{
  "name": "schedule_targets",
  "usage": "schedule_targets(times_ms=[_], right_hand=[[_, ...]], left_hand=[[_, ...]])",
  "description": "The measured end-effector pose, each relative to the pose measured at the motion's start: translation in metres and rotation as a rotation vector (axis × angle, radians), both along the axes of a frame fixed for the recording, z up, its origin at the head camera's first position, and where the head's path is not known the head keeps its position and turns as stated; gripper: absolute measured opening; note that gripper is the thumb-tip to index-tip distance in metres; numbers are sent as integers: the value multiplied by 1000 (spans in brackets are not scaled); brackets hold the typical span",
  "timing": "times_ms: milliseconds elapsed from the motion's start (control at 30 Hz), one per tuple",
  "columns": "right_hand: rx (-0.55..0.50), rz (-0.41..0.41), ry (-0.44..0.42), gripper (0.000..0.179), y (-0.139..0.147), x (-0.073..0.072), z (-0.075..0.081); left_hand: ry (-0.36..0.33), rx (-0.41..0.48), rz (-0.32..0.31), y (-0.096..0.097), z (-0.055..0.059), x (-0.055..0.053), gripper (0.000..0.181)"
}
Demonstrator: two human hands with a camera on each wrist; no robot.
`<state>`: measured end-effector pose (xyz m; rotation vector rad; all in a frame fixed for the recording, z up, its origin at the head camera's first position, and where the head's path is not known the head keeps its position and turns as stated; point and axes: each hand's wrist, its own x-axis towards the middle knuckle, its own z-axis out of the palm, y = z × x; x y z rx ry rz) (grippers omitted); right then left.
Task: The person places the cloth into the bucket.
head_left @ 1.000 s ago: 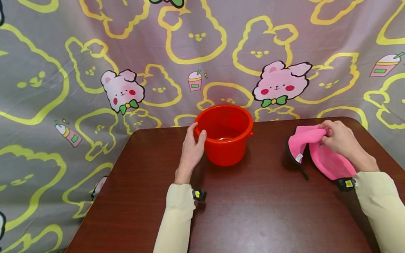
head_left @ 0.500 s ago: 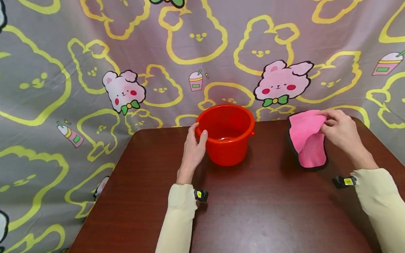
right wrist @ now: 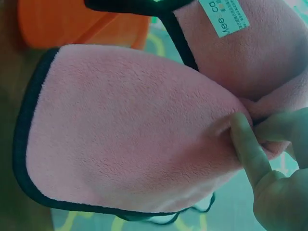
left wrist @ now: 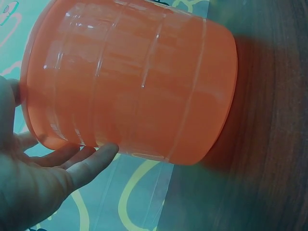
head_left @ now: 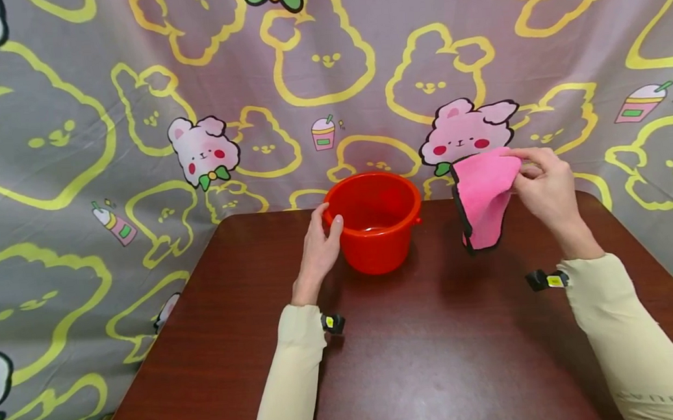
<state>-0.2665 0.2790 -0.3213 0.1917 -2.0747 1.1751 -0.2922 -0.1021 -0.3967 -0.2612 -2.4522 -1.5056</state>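
Observation:
In the head view a red plastic bucket (head_left: 376, 249) stands upright on the table. Against its left side rests my left hand (head_left: 317, 253), thumb and fingertips at the rim, fingers fairly straight. The left wrist view shows these fingers (left wrist: 94, 166) along the bucket's outer wall (left wrist: 144, 82). Up in the air to the right of the bucket, my right hand (head_left: 545, 182) pinches a pink towel (head_left: 484, 190) with dark edging. The towel hangs folded from thumb and fingers. In the right wrist view a white label (right wrist: 224, 17) shows on its plush side.
Dark brown wooden tabletop (head_left: 417, 360) spreads under both arms. A patterned cloth curtain (head_left: 348, 46) hangs directly behind and to the sides of the table. The bucket has a small knob (head_left: 418, 220) on its right rim.
The right hand has lifted the pink towel off the table and moved it up and slightly left toward the bucket. The left hand and bucket have stayed put.

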Motion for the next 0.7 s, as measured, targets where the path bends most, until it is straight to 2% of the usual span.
schedule_targets(times_ms=[233, 367, 500, 600, 700], right_hand=[[-109, 49, 129, 25, -26, -7, 24], [-164, 83, 161, 25, -48, -3, 42], [-193, 121, 236, 23, -71, 0, 59], [-198, 134, 292, 22, -82, -6, 66], [-203, 153, 310, 23, -93, -10, 70]], left_hand=[[10, 13, -3, 0, 0, 0, 54], [17, 12, 1, -1, 0, 0, 54], [11, 14, 0, -2, -1, -1, 54], [4, 15, -3, -1, -1, -1, 54], [2, 17, -3, -1, -2, -1, 54]])
